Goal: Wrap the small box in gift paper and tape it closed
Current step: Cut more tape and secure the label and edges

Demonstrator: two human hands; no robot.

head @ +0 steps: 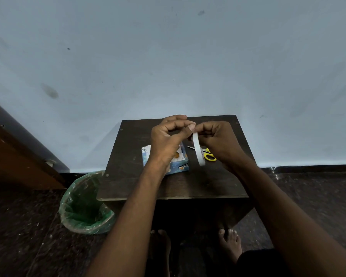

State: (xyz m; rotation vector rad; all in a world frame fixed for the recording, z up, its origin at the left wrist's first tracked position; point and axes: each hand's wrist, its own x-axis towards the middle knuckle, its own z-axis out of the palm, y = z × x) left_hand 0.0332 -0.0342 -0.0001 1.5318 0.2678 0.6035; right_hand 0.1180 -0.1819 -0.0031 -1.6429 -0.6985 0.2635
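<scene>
A small box (181, 165) covered in blue patterned gift paper lies on the dark wooden table (128, 176), partly hidden by my left wrist. Above it, my right hand (216, 138) holds a white roll of tape (198, 148) upright, fingers curled round its top. My left hand (168, 136) is raised beside it, thumb and fingertips pinching at the top edge of the roll where the two hands meet. Whether a tape end is lifted cannot be made out.
Yellow-handled scissors (208, 155) lie on the table right of the box, partly behind the tape roll. A bin with a green liner (84, 206) stands on the floor at the table's left front corner. A pale wall backs the table.
</scene>
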